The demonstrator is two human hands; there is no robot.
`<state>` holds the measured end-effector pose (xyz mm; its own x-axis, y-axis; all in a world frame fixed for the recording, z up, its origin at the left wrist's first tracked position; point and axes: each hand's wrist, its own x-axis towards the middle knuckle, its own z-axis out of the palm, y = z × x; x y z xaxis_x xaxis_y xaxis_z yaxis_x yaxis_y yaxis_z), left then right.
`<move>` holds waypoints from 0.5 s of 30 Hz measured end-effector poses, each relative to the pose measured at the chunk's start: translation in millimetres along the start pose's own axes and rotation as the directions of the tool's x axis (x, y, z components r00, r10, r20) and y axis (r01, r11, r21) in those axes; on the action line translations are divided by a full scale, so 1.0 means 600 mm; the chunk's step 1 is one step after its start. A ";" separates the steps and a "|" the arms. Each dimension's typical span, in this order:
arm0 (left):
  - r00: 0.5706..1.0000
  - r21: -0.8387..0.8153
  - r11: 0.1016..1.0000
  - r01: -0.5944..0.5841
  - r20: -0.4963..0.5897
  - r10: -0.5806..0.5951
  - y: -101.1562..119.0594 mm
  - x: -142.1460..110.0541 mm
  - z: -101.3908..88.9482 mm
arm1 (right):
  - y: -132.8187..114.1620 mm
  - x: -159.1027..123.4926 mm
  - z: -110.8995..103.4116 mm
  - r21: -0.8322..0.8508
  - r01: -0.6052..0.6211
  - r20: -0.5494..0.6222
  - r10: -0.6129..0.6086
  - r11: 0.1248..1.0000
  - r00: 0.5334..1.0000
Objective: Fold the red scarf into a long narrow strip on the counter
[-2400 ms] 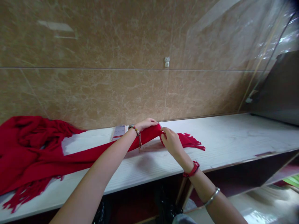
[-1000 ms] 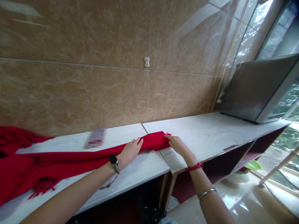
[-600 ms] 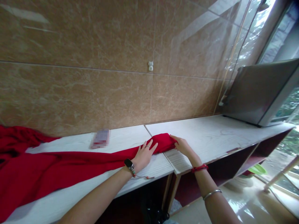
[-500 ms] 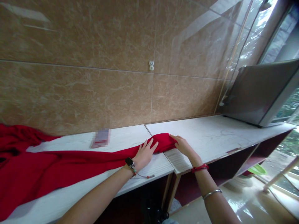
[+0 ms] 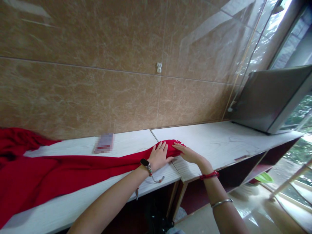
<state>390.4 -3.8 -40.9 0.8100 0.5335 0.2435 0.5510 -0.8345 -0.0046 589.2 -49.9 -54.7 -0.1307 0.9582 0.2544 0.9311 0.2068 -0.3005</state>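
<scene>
A long red scarf [image 5: 97, 165] runs along the white cabinet top [image 5: 204, 136], from a loose heap at the left to a narrow folded end near the middle. Fringe shows at that right end. My left hand [image 5: 159, 156] lies flat on the folded part, fingers spread, with a watch and a beaded bracelet at the wrist. On the tip of the scarf rests my right hand [image 5: 188, 153], its fingers stretched out and touching the cloth from the right. The underside of the fold is hidden.
A blurred flat packet [image 5: 104, 143] lies behind the scarf by the tiled wall [image 5: 97, 97]. At the right end stands a grey box-shaped appliance [image 5: 265, 97]. Below the top are open shelves; a green basin [image 5: 264, 177] sits low at the right.
Both hands first lifted and turned the scarf's end, which now lies folded on the top. My left hand has slid right along it, and my right fingers have loosened from a pinch.
</scene>
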 end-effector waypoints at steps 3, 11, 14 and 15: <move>1.000 -0.024 1.000 0.013 0.023 -0.012 -0.001 0.003 0.011 | -0.016 0.004 -0.013 0.004 -0.044 -0.035 0.044 0.999 0.998; 0.999 -0.064 0.998 0.025 0.042 -0.023 -0.004 -0.003 0.012 | -0.064 0.044 0.024 -0.267 -0.130 -0.166 0.088 0.955 0.982; 0.997 -0.079 0.997 0.004 0.079 0.002 -0.010 -0.008 0.010 | -0.052 0.041 0.037 -0.304 -0.121 -0.087 0.099 0.945 0.991; 0.995 -0.085 0.996 -0.003 0.094 0.011 -0.012 -0.010 0.009 | -0.048 0.040 0.038 -0.304 -0.122 -0.076 0.104 0.945 0.992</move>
<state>382.9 -0.1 -47.7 0.8315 0.5347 0.1508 0.5294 -0.8449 0.0766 551.6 -28.4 -60.7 -0.0071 0.9566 0.2912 0.9992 0.0182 -0.0353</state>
